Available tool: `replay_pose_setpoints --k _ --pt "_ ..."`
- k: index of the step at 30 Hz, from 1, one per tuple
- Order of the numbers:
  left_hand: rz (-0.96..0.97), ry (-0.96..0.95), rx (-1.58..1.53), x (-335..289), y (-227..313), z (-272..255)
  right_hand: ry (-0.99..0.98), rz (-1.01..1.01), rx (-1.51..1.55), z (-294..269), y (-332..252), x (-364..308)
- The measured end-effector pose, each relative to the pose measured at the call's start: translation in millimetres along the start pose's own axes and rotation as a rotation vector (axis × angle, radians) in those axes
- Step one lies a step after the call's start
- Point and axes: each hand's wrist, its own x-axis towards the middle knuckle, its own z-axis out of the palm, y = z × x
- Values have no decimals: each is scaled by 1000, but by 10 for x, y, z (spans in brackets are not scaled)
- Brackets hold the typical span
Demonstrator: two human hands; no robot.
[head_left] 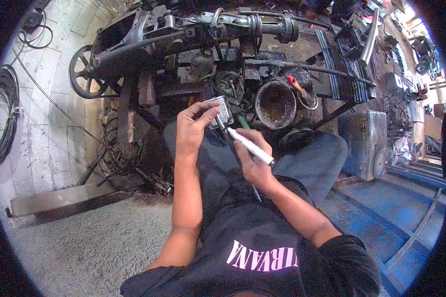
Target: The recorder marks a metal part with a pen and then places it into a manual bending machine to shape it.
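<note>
My left hand (191,129) is closed, its thumb and fingers pinching a small silver-grey rectangular metal piece (227,113) above my lap. Wrapped round a white marker pen (250,143), my right hand (256,168) is just to the right and nearer to me. The marker lies slanted, its dark end pointing down to the right and its other end up toward the metal piece. A thin light-coloured shaft runs between the marker and my left thumb; I cannot tell what it belongs to.
Beyond my knees stands a metal bench (203,91) with a long greasy machine assembly (183,37) and a handwheel (88,72). A dirty round bucket (259,106) sits ahead, a red-tipped tool (295,85) by its rim. To the right is a blue metal box (371,143); coiled cable (7,119) lies left.
</note>
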Motion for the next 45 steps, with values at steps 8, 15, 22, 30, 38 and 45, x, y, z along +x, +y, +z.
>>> replay_pose_setpoints --k 8,15,22,30,38,45 --pt "-22 37 -47 121 -173 16 -150 390 245 -197 241 -250" --pt "41 138 -122 128 16 209 -96 517 611 -270 -28 -43" --pt "-453 -496 140 -352 -39 122 -51 203 382 -528 -241 111" --pt "-789 -242 -459 -511 -60 316 -171 -334 214 -301 -323 26" --pt "-331 -284 46 -326 -308 154 117 29 135 -472 20 42" --pt "-118 -182 346 -380 -726 237 -78 191 77 -187 179 -101"
